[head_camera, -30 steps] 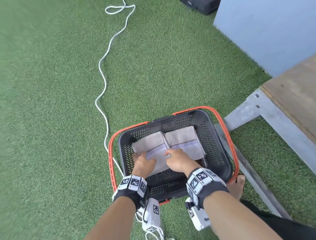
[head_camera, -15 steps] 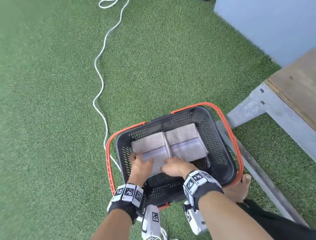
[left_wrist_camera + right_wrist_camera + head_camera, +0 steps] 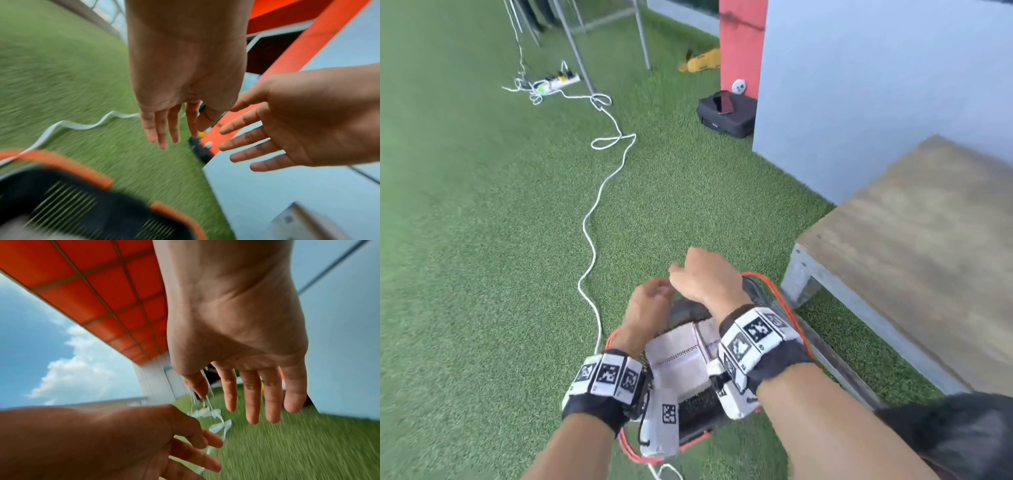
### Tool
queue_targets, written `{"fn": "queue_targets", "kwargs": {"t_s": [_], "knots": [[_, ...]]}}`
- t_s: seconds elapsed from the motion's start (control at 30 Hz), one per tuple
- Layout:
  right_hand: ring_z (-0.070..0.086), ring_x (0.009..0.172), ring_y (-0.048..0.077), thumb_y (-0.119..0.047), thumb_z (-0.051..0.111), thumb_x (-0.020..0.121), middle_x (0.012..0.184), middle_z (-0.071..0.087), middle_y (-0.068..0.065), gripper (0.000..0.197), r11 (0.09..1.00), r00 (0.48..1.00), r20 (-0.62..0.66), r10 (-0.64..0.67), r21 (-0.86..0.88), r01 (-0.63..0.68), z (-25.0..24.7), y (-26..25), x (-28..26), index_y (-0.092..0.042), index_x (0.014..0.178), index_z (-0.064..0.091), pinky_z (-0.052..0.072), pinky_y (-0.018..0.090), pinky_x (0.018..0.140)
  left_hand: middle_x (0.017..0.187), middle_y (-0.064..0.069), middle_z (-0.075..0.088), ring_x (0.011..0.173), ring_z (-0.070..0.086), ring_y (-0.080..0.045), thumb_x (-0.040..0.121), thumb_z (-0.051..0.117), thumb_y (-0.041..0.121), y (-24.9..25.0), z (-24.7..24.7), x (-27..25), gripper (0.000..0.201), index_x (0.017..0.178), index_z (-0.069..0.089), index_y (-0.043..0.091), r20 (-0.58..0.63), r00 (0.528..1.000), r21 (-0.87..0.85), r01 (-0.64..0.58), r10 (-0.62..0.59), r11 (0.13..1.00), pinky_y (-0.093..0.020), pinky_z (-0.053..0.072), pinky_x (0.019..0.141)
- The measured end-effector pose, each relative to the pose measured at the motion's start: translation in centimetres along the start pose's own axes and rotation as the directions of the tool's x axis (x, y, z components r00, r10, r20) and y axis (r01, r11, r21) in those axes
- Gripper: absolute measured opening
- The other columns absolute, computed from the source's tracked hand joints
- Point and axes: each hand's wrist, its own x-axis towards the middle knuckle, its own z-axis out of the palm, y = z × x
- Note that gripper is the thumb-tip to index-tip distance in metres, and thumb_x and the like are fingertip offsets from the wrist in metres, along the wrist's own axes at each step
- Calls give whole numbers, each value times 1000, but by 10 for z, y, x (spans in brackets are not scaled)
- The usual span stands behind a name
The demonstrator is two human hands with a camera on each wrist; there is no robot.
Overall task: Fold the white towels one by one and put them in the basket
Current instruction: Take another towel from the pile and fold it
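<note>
Head view: two folded towels (image 3: 681, 359) lie side by side in the black basket (image 3: 695, 416) with the orange handle, at 6 o'clock in the frame, mostly hidden under the wrists. The seam between them runs roughly 12 to 6, so each towel's long axis points away from the person; the striped band crosses the left one from 9 to 3. Left hand (image 3: 650, 305) is above the basket's far edge, empty, fingers loose. Right hand (image 3: 705, 274) is just beside it at 1 o'clock, also empty, fingers blurred. Neither touches a towel. Wooden bench (image 3: 914, 246) with a metal frame is at 3 o'clock. A white cable (image 3: 599, 195) snakes over the grass (image 3: 465, 240) toward 11 o'clock. A black case (image 3: 726, 116) is at 12 o'clock against the wall.

Left wrist view: left hand (image 3: 185, 78) has its fingers (image 3: 162, 129) straight and slightly spread, holding nothing. Right hand (image 3: 308, 120) comes in from 3 o'clock, fingers spread apart. Basket rim (image 3: 61, 164) is at 7 o'clock, blurred; the pale patch at the bottom left corner is too smeared to tell.

Right wrist view: right hand (image 3: 236, 331) is flat, fingers straight and close together, empty. Left hand (image 3: 123, 439) is at 7 o'clock, fingers loosely extended, empty. Grass is at 5 o'clock, motion-blurred.
</note>
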Motion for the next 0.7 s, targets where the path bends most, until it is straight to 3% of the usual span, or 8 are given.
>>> {"fn": "queue_targets", "kwargs": {"t_s": [0.1,0.17,0.3,0.4,0.5,0.57,0.63,0.7], "knots": [[65,74,19,-48,45,97,82,65,-1,36,999,992,-125,-16,39,21,-56,-9,-34,-16,103,59,47,30,63,101,-2,65,54,46,-1,102,50,14,59,-23,-25,14,107,62,19,-39,987,84,-154,158,984,-15,38,53],[62,73,19,-48,46,98,81,62,-4,30,997,978,-206,-12,73,27,-91,-5,-62,-20,96,55,48,32,69,100,-2,69,61,53,-8,101,54,18,94,-29,-46,14,105,66,23,-37,964,77,-261,264,962,-22,38,52],[62,104,28,-50,44,97,116,63,5,44,990,935,-346,75,138,-28,-143,24,-121,-17,126,51,45,38,80,94,0,73,73,62,-16,97,57,18,159,-12,-87,17,90,69,27,30,904,68,-427,426,902,-16,37,47],[59,115,29,-47,47,96,126,61,7,46,971,887,-440,141,238,-36,-175,62,-166,-16,131,48,47,39,91,95,-2,76,86,72,-20,95,58,19,204,22,-113,17,85,69,26,114,840,67,-539,530,840,-20,44,55],[62,104,27,-46,50,94,109,65,1,32,945,829,-508,233,320,-69,-201,112,-213,-21,114,54,49,39,88,94,-6,76,86,72,-25,92,61,18,243,70,-142,12,87,72,18,204,770,22,-621,605,783,-31,53,77],[63,99,24,-48,50,93,106,66,-2,30,922,797,-519,307,370,-115,-210,152,-242,-24,111,55,51,40,88,92,-5,76,86,72,-23,85,61,27,263,107,-160,13,85,72,20,275,721,-7,-660,636,751,-40,57,87],[62,99,24,-51,48,91,106,66,-2,29,895,749,-534,393,407,-179,-214,192,-270,-28,107,53,51,44,91,91,-2,76,86,72,-21,81,61,35,276,151,-176,18,85,73,24,360,676,9,-692,643,722,-42,57,88],[61,100,26,-50,48,90,107,65,0,25,863,686,-548,479,436,-255,-214,234,-297,-29,103,52,50,46,93,97,-2,75,91,70,-21,89,61,32,284,198,-192,17,93,74,21,459,628,52,-725,628,687,-37,54,86]]}}
